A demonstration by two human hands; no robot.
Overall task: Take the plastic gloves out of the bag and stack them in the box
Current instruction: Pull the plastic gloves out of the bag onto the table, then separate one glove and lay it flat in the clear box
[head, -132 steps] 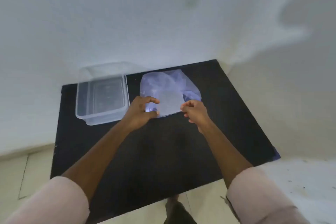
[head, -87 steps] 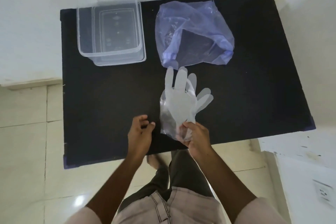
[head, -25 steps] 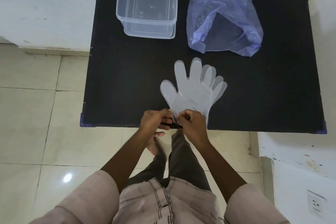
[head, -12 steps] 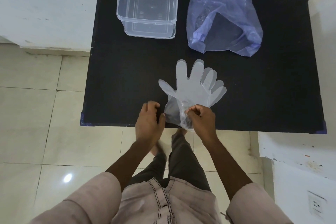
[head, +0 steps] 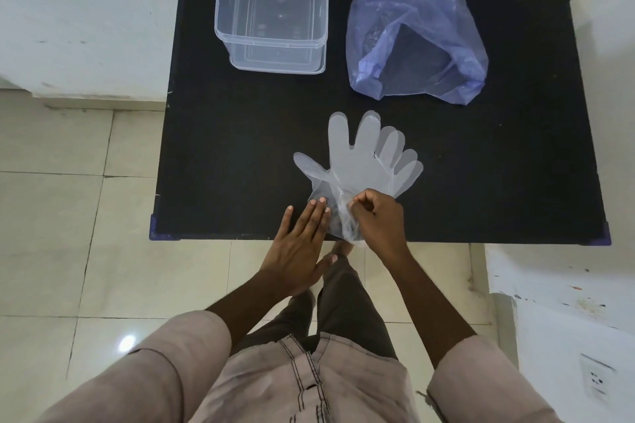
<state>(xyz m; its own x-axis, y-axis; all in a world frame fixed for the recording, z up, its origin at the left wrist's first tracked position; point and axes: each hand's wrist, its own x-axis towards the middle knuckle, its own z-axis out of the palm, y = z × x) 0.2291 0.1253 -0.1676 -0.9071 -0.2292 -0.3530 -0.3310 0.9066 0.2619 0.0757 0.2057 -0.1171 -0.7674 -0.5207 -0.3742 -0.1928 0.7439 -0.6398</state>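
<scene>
Clear plastic gloves lie overlapped on the black table, fingers pointing away from me. My right hand pinches the bunched cuff of the gloves at the table's near edge. My left hand is flat with fingers straight and apart, its fingertips touching the left side of the cuff. The clear plastic box stands at the far left of the table and looks empty. The crumpled blue plastic bag lies at the far right, mouth facing me.
The table stands against a white wall. A tiled floor is to the left and below. A white ledge with a wall socket is at the right.
My left hand has let go of the cuff and opened flat, fingers reaching toward the glove. My right hand keeps its pinch and has lifted the cuff slightly.
</scene>
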